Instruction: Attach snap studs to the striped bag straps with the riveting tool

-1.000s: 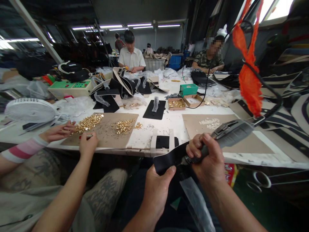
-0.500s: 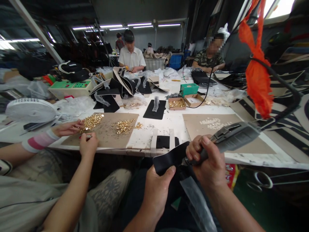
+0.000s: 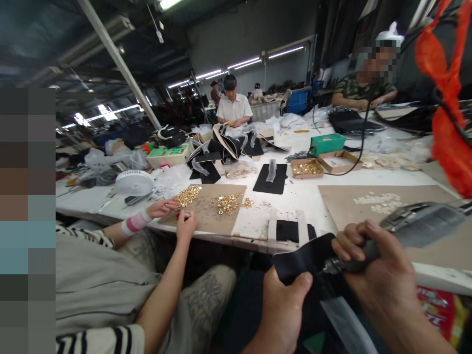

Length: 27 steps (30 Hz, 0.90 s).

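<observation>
My left hand (image 3: 285,309) is closed on a black leather piece (image 3: 306,255), thumb pressed on its lower edge, just below the table's front edge. My right hand (image 3: 372,268) is wrapped round a grey rotary tool (image 3: 416,228), whose tip touches the leather's right side. A black cable with an orange rag (image 3: 448,118) tied on it hangs at the right.
A co-worker at my left has both hands (image 3: 173,211) by piles of gold fittings (image 3: 224,202) on brown card. The white table (image 3: 291,196) holds black pieces, small boxes (image 3: 308,168), a green box (image 3: 326,143) and a white fan (image 3: 134,183). Other people sit at the far side.
The view has swung to the left, so everything sits further right in the picture. My hands keep the same hold on the leather and the tool.
</observation>
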Motion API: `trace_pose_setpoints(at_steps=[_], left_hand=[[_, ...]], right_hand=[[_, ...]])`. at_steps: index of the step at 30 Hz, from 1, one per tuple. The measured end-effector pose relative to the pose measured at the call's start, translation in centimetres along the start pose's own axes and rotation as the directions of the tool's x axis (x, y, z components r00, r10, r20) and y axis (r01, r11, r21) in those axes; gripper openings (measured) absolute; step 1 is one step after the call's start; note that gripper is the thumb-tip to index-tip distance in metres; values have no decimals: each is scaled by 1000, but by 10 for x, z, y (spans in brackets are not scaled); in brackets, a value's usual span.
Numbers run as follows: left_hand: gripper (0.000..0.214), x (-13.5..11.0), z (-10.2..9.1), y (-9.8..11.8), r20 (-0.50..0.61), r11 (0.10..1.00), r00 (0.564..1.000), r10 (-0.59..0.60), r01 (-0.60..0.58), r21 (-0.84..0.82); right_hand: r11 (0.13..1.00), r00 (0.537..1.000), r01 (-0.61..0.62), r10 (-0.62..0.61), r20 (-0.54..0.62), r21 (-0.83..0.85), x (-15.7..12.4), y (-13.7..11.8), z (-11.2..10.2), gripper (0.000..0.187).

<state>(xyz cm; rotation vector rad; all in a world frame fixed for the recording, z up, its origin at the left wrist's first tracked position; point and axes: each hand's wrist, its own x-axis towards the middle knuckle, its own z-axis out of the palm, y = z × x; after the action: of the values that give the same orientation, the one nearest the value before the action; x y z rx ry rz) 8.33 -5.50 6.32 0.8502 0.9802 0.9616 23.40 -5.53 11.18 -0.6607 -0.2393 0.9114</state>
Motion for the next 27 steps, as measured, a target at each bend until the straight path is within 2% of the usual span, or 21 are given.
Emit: trace_pose_setpoints(at_steps=[4,6,9,12,15,17,18,19,21,23,24,27], left_hand=[[38,-1,4,-1,11,992,1000,25,-26,122],[37,0,6,-1,34,991,999,28,-32,132],[40,1,5,1,6,993,1000,25,-26,113],[46,3,1,2,-30,996,999,23,-20,81],[49,5,-2,2,-47,997,999,13,-10,76],[49,7,-2,1,-70,996,997,20,-13,88],[51,7,-2,1,-83,996,996,24,-17,89],[52,7,-1,1,-92,996,995,27,-19,83],[56,6,2,2,-88,998,996,27,-23,50],[57,5,5,4,-79,999,997,24,-22,23],[57,4,6,5,-74,1000,997,21,-20,17],[55,3,8,7,-71,1000,997,10,-9,22]], right_hand=[[994,998,-61,61,-4,87,4,-1,6,42],[992,998,-61,62,-6,107,6,-2,8,41],[994,999,-35,37,-16,103,9,-13,3,40],[1000,998,-17,17,-61,9,13,-28,-17,41],[970,987,18,-55,-150,-242,23,-38,-53,44],[878,973,32,-137,-186,-477,31,-42,-83,48],[796,966,21,-171,-192,-605,35,-43,-97,49],[686,961,-1,-200,-189,-728,39,-45,-111,49],[410,962,-55,-222,-158,-910,45,-47,-133,49],[182,966,-66,-235,-109,-981,50,-48,-148,52],[118,968,-53,-238,-80,-992,52,-48,-153,55],[50,973,-14,-230,-26,-999,52,-45,-167,67]])
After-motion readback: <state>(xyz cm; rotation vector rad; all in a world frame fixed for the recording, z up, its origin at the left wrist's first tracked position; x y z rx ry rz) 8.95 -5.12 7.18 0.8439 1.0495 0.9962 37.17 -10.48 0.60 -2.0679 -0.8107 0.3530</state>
